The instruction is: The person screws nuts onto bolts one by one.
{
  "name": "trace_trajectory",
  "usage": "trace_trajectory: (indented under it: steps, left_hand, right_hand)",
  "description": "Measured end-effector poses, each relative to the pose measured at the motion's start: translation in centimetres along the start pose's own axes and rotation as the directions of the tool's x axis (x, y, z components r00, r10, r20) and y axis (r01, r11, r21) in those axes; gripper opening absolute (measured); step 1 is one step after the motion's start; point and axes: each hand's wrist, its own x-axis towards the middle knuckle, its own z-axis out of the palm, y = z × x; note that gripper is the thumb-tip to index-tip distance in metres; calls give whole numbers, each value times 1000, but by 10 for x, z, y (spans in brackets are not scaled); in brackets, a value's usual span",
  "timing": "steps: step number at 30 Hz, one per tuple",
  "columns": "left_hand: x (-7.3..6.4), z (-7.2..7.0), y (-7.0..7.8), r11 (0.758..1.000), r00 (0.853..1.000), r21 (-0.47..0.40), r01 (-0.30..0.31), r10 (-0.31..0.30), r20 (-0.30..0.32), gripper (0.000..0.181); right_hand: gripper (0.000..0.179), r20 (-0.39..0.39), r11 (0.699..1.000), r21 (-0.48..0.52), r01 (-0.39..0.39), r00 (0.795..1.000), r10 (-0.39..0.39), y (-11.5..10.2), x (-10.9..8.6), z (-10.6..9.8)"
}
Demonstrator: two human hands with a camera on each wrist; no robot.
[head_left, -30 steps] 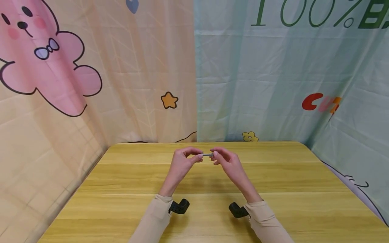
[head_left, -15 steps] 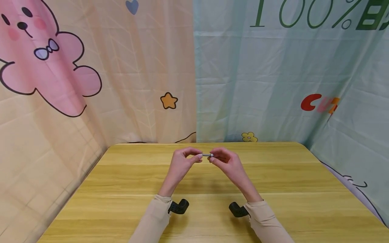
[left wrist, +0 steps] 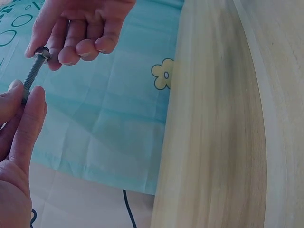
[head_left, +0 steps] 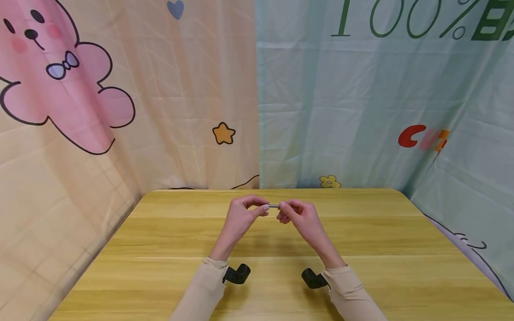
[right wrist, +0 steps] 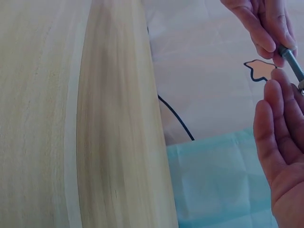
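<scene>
Both hands meet above the far part of the table. My left hand [head_left: 242,218] pinches a metal bolt [left wrist: 32,76] by its head end between thumb and fingers. The threaded shaft stretches across the gap to my right hand [head_left: 302,218]. Near the shaft's other end sits a hex nut [left wrist: 43,53], with the right thumb and index finger pinching it. In the head view the right thumb hides the nut. From the right wrist, the bolt and nut [right wrist: 301,86] show only at the right edge, with the right hand's other fingers [right wrist: 267,128] lined up beside them.
A wooden table [head_left: 160,258] lies under both arms. Printed curtains [head_left: 184,89] hang behind it and along the sides. Each wrist wears a black camera mount [head_left: 238,273].
My right thumb has moved forward over the nut, and the other right fingers have curled under. Half a second ago the nut showed between them. My left hand has stayed nearly still.
</scene>
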Motion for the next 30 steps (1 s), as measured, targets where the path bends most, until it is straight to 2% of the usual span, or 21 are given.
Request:
trace_trajectory:
  steps: [6, 11, 18, 26, 30]
  left_hand:
    - [0, 0, -1, 1000, 1000, 6, -4, 4, 0, 17]
    - [0, -1, -1, 1000, 1000, -8, -1, 1, -18, 15]
    - [0, -1, -1, 999, 1000, -36, 1, -2, -13, 15]
    - [1, -1, -1, 999, 1000, -51, -4, 4, -1, 17]
    - [1, -1, -1, 999, 1000, -50, -4, 5, 3, 17]
  right_hand:
    - [38, 3, 1000, 0, -6, 1000, 6, 2, 0, -3]
    - [29, 3, 999, -24, 40, 999, -40, 2, 0, -7]
    - [29, 14, 994, -32, 100, 995, -100, -4, -3, -6]
    - [23, 18, 994, -38, 101, 995, -100, -28, -10, -4]
    - [21, 20, 995, -45, 86, 996, -86, -18, -7, -5]
